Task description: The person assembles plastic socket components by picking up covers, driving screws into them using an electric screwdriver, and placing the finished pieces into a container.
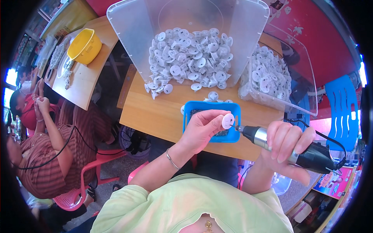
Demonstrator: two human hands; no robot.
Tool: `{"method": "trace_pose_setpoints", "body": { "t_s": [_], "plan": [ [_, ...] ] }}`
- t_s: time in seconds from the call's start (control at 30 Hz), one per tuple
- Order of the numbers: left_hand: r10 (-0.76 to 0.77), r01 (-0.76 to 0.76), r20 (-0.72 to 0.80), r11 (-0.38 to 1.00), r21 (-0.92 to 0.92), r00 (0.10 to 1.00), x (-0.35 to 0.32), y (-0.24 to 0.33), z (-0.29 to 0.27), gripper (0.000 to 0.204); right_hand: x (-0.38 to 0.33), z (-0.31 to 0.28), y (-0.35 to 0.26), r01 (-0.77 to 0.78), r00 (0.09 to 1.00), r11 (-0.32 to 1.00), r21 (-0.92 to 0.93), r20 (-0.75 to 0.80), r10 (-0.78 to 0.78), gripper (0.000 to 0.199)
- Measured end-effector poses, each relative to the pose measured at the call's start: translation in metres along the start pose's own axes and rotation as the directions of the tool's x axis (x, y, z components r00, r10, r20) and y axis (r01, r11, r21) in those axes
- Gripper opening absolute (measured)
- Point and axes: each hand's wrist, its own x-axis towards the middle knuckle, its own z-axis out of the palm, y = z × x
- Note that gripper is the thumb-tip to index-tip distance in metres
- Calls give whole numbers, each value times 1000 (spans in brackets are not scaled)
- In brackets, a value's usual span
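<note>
Rotary tool [295, 149] in right hand [289, 149] points left toward white disc [228, 120].

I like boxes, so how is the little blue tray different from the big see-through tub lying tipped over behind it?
The small blue plastic tray sits flat and upright; the large clear plastic tub lies tipped, its mouth spilling round white plastic discs. The tray is opaque blue with dark bits inside; the tub is see-through. The tray is far smaller. Both rest on the wooden table.

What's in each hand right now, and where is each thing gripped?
The left hand pinches a white disc by its left edge. The right hand wraps the black body of a power screwdriver, whose tip meets the disc.
</note>
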Motion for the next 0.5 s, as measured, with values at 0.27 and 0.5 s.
{"method": "trace_pose_setpoints", "body": {
  "t_s": [0.27,0.5],
  "plan": [
    [-76,75,49,997,9,996,2,6,-1,22,1,0,-9,14,999,999,31,-40,-12,51],
    [-150,150,8,984,-92,989,2,7,-2,20,-3,-1,-25,82,956,983,163,-293,-31,45]
  ]
}}
